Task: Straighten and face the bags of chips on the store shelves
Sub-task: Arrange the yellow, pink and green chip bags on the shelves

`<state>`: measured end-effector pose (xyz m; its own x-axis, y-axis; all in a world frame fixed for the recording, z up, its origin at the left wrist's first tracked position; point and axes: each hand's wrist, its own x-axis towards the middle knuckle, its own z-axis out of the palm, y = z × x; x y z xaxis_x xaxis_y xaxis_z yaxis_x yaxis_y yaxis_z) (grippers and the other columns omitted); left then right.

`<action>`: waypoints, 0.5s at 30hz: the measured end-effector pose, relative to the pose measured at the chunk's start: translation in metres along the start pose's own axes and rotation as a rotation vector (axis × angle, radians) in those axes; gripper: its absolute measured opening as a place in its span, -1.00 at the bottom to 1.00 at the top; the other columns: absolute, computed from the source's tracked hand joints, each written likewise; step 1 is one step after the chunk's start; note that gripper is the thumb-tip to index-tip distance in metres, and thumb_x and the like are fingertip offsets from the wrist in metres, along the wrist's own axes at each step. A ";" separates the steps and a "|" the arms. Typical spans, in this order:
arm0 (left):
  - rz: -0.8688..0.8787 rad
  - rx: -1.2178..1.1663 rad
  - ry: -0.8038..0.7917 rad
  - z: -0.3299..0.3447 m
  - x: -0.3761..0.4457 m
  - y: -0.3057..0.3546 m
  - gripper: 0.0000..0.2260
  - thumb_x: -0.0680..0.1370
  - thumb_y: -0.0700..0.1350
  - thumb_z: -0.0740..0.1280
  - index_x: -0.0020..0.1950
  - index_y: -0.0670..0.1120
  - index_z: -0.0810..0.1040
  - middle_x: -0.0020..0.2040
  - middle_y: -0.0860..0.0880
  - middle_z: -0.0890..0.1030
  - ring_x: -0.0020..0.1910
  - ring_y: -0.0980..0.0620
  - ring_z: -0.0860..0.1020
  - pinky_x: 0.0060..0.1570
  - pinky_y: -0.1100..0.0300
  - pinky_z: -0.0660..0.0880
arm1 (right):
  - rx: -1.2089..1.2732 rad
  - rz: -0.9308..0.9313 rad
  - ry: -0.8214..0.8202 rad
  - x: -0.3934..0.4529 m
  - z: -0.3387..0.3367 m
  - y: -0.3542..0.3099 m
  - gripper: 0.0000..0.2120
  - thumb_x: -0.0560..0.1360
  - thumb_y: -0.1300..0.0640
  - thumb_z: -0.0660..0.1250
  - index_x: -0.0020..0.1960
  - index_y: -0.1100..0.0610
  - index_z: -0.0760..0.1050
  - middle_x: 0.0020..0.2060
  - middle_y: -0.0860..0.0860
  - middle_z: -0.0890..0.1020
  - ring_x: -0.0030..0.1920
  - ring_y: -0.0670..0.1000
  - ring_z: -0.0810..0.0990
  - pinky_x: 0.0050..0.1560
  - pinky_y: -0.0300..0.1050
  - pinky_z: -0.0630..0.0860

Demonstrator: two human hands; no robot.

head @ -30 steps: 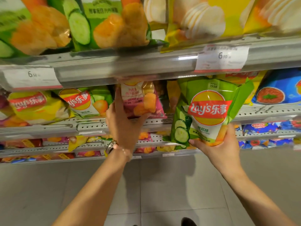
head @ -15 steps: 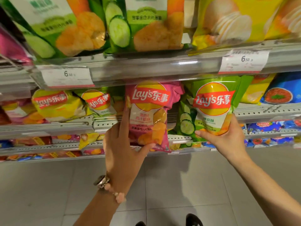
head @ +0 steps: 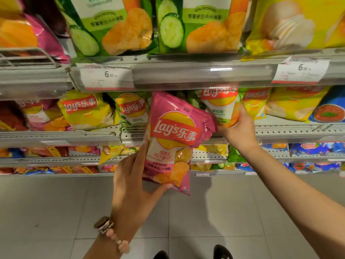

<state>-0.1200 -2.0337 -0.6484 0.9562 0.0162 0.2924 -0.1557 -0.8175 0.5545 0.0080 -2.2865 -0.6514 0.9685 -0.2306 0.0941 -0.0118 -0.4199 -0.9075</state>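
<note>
The left hand point(head: 133, 186) pinches the bottom of the pink bag point(head: 174, 141), thumb under its lower edge, index finger along its 9 o'clock side; the bag hangs upright in front of the middle shelf point(head: 291, 130), label facing out. At 2 o'clock from it, the right hand point(head: 238, 128) curls around the green bag point(head: 221, 106) standing on that shelf.

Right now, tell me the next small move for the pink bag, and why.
Probably slide the pink Lay's bag back onto the middle shelf. The left hand holds it by its lower edge, out in front of the shelf and tilted, while the right hand holds the green cucumber bag aside.
</note>
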 end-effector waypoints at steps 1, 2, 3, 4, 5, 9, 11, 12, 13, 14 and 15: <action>-0.015 -0.006 0.017 -0.002 -0.003 -0.003 -0.11 0.25 0.36 0.34 0.49 0.08 0.15 0.16 -0.03 0.46 0.11 0.02 0.37 -0.06 0.05 0.44 | -0.003 0.000 -0.014 0.003 0.006 -0.002 -0.39 0.18 0.11 0.64 0.12 0.03 0.41 -0.09 -0.07 0.59 -0.08 -0.01 0.59 -0.08 -0.14 0.50; -0.032 -0.014 0.034 -0.005 -0.004 -0.005 -0.11 0.24 0.37 0.35 0.48 0.09 0.15 0.15 -0.06 0.48 0.09 0.01 0.38 -0.06 0.03 0.46 | -0.012 -0.007 -0.027 0.006 0.011 -0.004 -0.35 0.17 0.11 0.64 0.16 0.06 0.41 -0.06 -0.05 0.59 -0.05 0.00 0.58 -0.07 -0.14 0.49; -0.052 -0.014 0.049 -0.007 -0.006 -0.007 -0.11 0.24 0.37 0.35 0.48 0.09 0.14 0.13 -0.09 0.49 0.08 0.00 0.38 -0.05 -0.01 0.48 | -0.024 -0.014 -0.042 0.008 0.017 -0.006 -0.31 0.16 0.11 0.65 0.21 0.10 0.41 -0.03 -0.04 0.58 -0.02 0.00 0.57 -0.07 -0.16 0.48; -0.078 -0.007 0.065 -0.009 -0.006 -0.009 -0.10 0.23 0.37 0.34 0.48 0.09 0.14 0.10 -0.12 0.51 0.06 0.00 0.38 -0.05 -0.04 0.49 | -0.042 -0.019 -0.058 0.011 0.022 -0.008 -0.27 0.16 0.10 0.65 0.24 0.12 0.39 0.00 -0.04 0.56 0.00 -0.01 0.55 -0.06 -0.18 0.46; -0.104 0.003 0.081 -0.011 -0.005 -0.012 -0.09 0.23 0.37 0.34 0.48 0.07 0.15 0.08 -0.14 0.51 0.06 -0.01 0.37 -0.04 -0.07 0.49 | -0.053 -0.012 -0.071 0.013 0.028 -0.010 -0.24 0.17 0.11 0.64 0.27 0.14 0.38 0.01 -0.04 0.54 0.01 -0.02 0.53 -0.05 -0.20 0.44; -0.162 0.007 0.116 -0.016 -0.002 -0.026 -0.02 0.20 0.33 0.45 0.50 -0.04 0.21 0.08 -0.13 0.51 0.06 -0.01 0.38 0.01 -0.06 0.45 | -0.018 0.045 -0.093 0.021 0.042 -0.011 -0.26 0.19 0.13 0.63 0.27 0.17 0.35 0.05 0.02 0.56 0.03 0.00 0.54 0.06 -0.08 0.51; -0.196 -0.005 0.137 -0.016 -0.001 -0.033 -0.04 0.20 0.27 0.48 0.50 -0.04 0.21 0.13 -0.13 0.51 0.09 -0.04 0.38 0.05 -0.14 0.46 | -0.041 0.048 -0.098 0.023 0.046 -0.005 -0.26 0.20 0.09 0.63 0.26 0.17 0.35 0.06 0.02 0.57 0.05 0.02 0.55 0.08 -0.03 0.53; -0.208 -0.009 0.148 -0.015 0.000 -0.035 -0.03 0.20 0.28 0.48 0.50 -0.03 0.21 0.14 -0.14 0.51 0.11 -0.06 0.39 0.06 -0.19 0.46 | -0.074 0.052 -0.100 0.024 0.049 -0.001 -0.24 0.20 0.06 0.62 0.28 0.17 0.34 0.07 0.02 0.56 0.06 0.02 0.54 0.07 -0.06 0.51; -0.211 -0.013 0.156 -0.014 0.001 -0.037 -0.03 0.20 0.31 0.47 0.50 -0.01 0.20 0.15 -0.15 0.50 0.12 -0.09 0.40 0.06 -0.21 0.46 | -0.109 0.071 -0.104 0.025 0.051 0.003 -0.23 0.21 0.04 0.62 0.29 0.19 0.33 0.10 0.03 0.57 0.08 0.02 0.54 0.07 -0.08 0.49; -0.210 -0.015 0.163 -0.014 0.002 -0.038 -0.03 0.20 0.35 0.44 0.50 0.02 0.17 0.16 -0.16 0.50 0.12 -0.11 0.41 0.06 -0.22 0.46 | -0.132 0.102 -0.110 0.026 0.053 0.005 -0.21 0.21 0.03 0.62 0.30 0.20 0.31 0.13 0.06 0.57 0.12 0.04 0.54 0.09 -0.09 0.48; -0.209 -0.017 0.167 -0.013 0.003 -0.040 -0.04 0.20 0.38 0.40 0.50 0.06 0.14 0.17 -0.18 0.49 0.13 -0.14 0.42 0.05 -0.21 0.47 | -0.141 0.139 -0.119 0.027 0.054 0.007 -0.20 0.22 0.04 0.62 0.31 0.20 0.30 0.16 0.07 0.56 0.16 0.06 0.54 0.13 -0.08 0.47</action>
<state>-0.1143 -1.9935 -0.6593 0.9140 0.2800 0.2937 0.0357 -0.7764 0.6292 0.0479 -2.2484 -0.6776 0.9775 -0.1933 -0.0842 -0.1736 -0.5117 -0.8414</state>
